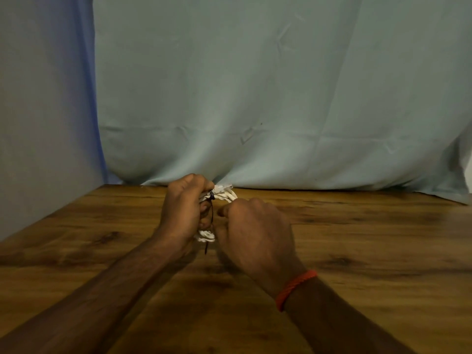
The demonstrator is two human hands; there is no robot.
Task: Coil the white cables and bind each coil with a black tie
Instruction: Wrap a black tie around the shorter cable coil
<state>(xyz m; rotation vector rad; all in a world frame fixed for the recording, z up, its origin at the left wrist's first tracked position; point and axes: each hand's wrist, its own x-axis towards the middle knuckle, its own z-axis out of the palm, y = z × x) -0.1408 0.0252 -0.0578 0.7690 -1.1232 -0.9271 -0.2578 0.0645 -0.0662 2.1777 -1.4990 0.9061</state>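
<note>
A coil of white cable is clenched in the left hand above the wooden table. The black tie is pinched by the right hand. If pulled askew, loops could slip free.

Both hands, the left hand and right hand, hide most of the white cable coil; forearms run off the bottom edge.

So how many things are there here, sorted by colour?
White: 1, the coiled white cable, gripped in the left hand
Black: 1, the thin black tie hanging from the coil beside the right hand
Orange: 1, the braided orange wristband
Brown: 1, the wooden table
Total: 4
</note>
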